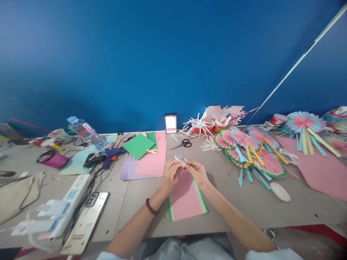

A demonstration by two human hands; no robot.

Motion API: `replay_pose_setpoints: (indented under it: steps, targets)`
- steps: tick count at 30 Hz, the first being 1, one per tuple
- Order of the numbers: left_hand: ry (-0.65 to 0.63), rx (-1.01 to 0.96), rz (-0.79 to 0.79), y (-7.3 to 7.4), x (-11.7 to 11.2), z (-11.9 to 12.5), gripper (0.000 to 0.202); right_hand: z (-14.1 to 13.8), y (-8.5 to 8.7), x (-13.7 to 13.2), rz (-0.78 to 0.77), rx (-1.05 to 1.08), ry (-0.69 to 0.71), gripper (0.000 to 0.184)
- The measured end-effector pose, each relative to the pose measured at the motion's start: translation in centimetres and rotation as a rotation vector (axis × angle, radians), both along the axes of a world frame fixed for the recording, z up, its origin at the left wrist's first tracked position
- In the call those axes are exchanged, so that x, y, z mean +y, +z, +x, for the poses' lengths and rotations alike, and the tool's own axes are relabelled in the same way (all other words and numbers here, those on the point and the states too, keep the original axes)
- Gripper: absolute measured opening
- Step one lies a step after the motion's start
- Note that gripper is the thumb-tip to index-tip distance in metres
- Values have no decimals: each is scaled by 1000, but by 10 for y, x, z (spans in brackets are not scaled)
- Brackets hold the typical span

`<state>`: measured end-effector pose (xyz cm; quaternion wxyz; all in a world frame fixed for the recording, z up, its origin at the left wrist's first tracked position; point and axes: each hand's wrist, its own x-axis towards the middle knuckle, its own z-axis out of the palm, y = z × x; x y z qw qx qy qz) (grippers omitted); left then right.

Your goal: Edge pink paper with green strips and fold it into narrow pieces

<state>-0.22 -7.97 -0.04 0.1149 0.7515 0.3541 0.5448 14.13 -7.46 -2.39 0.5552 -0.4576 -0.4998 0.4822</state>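
Observation:
My left hand (172, 175) and my right hand (197, 174) meet above a pink sheet (187, 198) with pale and dark green side borders. A small, rounded white item with blue print (180, 157) sticks up from my left hand's closed fingers; its exact kind cannot be made out. The fingertips of my right hand pinch at the near end of that item, touching the left fingers. What lies between the fingertips is mostly hidden. Beyond the hands, black-handled scissors (182, 144) lie on the grey table (146, 209).
Stacked green paper (139, 146) and pink paper (150, 166) lie left of the hands. Folded paper fans (269, 162) crowd the right, near a white spoon-shaped piece (280, 191). A phone (85, 224), power strip (72, 202), glue gun (108, 156) and bottle (86, 130) occupy the left.

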Motion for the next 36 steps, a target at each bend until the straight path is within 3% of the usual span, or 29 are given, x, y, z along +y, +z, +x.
replay_pose_setpoints:
  steps: [4,6,9,13,18,22,24,27,30,36]
  targets:
    - [-87,65,92,0,-11,5,16,26,1,18,-16,3,-263,29]
    - [-131,37,45,-1,-16,9,14,47,2,29,10,-58,-361,29]
    - [-137,-68,-190,-4,-15,13,11,72,2,40,88,-283,-412,29]
    - [-190,-264,-598,-10,-3,11,15,77,-8,44,203,-613,-421,20]
    - [-290,-524,-946,-14,5,8,27,70,-23,44,191,-854,-384,19]
    - [-294,-660,-1073,-12,5,8,30,66,-20,43,234,-839,-351,34]
    - [-307,-702,-1112,-11,5,8,30,60,-13,39,291,-741,-252,32]
    - [-325,-738,-1148,-10,5,7,29,46,0,28,268,-477,7,21]
    - [-330,-723,-1123,-12,6,7,26,34,11,17,156,-373,127,20]
    - [-291,-529,-981,-14,6,6,29,31,13,14,117,-405,90,22]
